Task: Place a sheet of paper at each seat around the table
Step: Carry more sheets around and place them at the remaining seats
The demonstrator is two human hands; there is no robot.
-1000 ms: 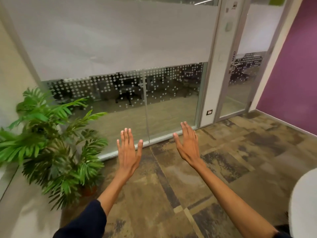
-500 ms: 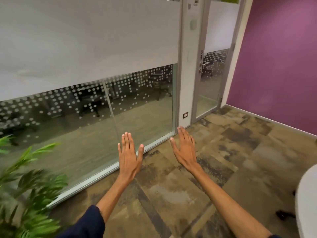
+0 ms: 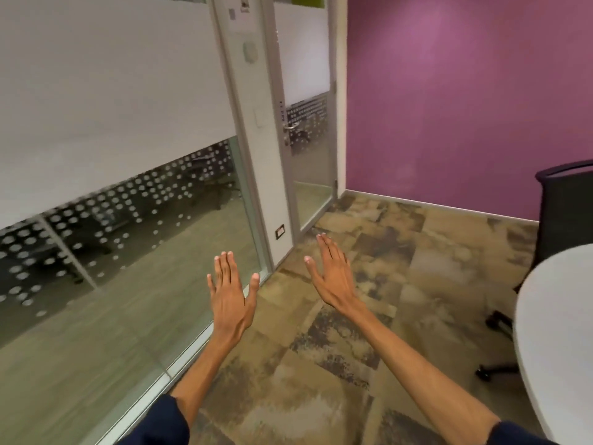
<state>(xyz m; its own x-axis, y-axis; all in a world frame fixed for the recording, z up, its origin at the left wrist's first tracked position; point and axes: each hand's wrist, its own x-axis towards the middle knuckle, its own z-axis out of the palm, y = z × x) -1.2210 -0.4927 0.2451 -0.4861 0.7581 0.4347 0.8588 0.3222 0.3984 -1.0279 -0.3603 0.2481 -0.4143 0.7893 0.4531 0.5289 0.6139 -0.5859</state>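
My left hand point(image 3: 231, 293) is stretched out in front of me, flat, fingers together and thumb apart, holding nothing. My right hand point(image 3: 333, 276) is held out the same way to its right, empty too. Both hover above the carpet. A curved edge of the white table point(image 3: 558, 332) shows at the right border. Behind it stands a black office chair point(image 3: 564, 207). No sheet of paper is in view.
A frosted glass wall point(image 3: 112, 123) with a dotted band runs along the left. A glass door point(image 3: 308, 123) stands at the far corner, beside a purple wall point(image 3: 449, 91). Brown patterned carpet point(image 3: 321, 364) covers the floor. The chair's wheeled base point(image 3: 495, 345) sits under the table edge.
My view has swung to the right: the green plant has left the frame, the purple wall and the black chair have come in, more of the table shows. Both hands stay outstretched and empty.
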